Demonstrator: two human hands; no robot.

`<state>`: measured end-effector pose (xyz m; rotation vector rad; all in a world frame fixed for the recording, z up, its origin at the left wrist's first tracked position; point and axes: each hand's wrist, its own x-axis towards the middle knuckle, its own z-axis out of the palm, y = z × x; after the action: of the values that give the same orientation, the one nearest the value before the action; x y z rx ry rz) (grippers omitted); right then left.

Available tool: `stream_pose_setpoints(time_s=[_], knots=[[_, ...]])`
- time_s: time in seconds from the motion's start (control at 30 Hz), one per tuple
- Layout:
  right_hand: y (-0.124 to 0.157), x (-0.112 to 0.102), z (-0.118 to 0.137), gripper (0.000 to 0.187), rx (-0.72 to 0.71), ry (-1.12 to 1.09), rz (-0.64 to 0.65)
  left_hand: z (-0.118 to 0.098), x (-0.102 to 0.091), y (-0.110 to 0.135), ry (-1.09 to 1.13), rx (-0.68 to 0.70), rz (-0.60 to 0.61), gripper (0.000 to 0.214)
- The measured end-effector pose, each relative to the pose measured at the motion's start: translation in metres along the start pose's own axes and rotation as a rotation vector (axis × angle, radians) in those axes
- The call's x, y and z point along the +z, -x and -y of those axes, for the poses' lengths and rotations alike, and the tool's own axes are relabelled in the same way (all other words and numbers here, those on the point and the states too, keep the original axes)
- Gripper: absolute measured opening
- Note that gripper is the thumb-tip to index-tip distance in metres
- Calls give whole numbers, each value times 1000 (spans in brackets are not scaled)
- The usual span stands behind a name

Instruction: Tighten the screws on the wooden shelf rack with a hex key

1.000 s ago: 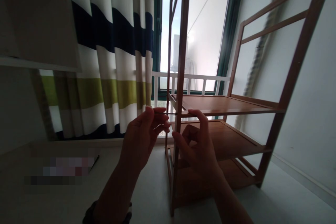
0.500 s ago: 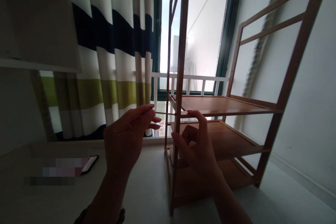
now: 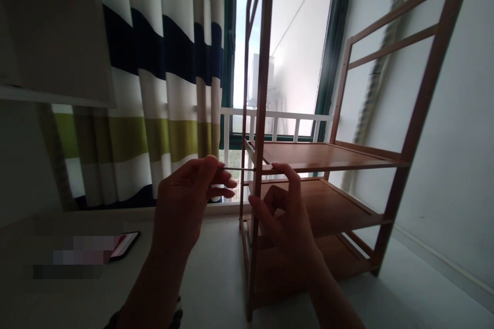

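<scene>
My left hand [image 3: 183, 193] pinches a thin metal hex key [image 3: 239, 168] between thumb and forefinger, its other fingers loosely spread. The key's straight shaft lies level, and its far end meets the left side of the front post [image 3: 259, 113] of a brown wooden shelf rack [image 3: 328, 156]. The end inside my fingers is hidden. My right hand [image 3: 287, 211] grips the rack at that joint: the forefinger rests along the front edge of the upper board, and the thumb presses on the post.
The rack stands upright on a pale surface [image 3: 216, 267] before a window and white railing [image 3: 283, 114]. A striped curtain [image 3: 154, 113] hangs at left below a pale cabinet [image 3: 54, 36]. A phone [image 3: 125, 247] lies at lower left, partly blurred out. A white wall [image 3: 455, 139] is at right.
My left fingers have shifted round the hex key, with the thumb now higher and more of the shaft showing. My right hand keeps its hold. The whole view has moved slightly.
</scene>
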<state>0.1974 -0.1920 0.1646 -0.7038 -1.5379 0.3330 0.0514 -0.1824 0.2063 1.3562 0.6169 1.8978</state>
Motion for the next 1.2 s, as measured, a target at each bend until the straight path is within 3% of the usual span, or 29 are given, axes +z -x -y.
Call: stream_pose_setpoints(time_s=[0.2, 0.37, 0.73, 0.97, 1.03, 1.1, 1.2], knots=[[0, 0, -1, 57, 10, -12, 10, 1, -6, -2, 1, -76, 124, 32], [1, -2, -4, 58, 7, -10, 45, -3, -10, 0, -103, -52, 126, 24], [0, -2, -1, 59, 17, 1, 29, -3, -22, -2, -249, -25, 251, 20], [2, -6, -3, 58, 0, -3, 47, 2, -14, -2, -549, 408, 45, 10], [3, -6, -3, 58, -1, 3, 52, 2, -8, 1, -499, 375, -16, 14], [3, -6, -3, 58, 2, 9, 43, 3, -3, 3, -370, 246, -49, 16], [2, -6, -3, 58, -4, 13, 45, 3, -2, 1, -200, 82, -24, 19]])
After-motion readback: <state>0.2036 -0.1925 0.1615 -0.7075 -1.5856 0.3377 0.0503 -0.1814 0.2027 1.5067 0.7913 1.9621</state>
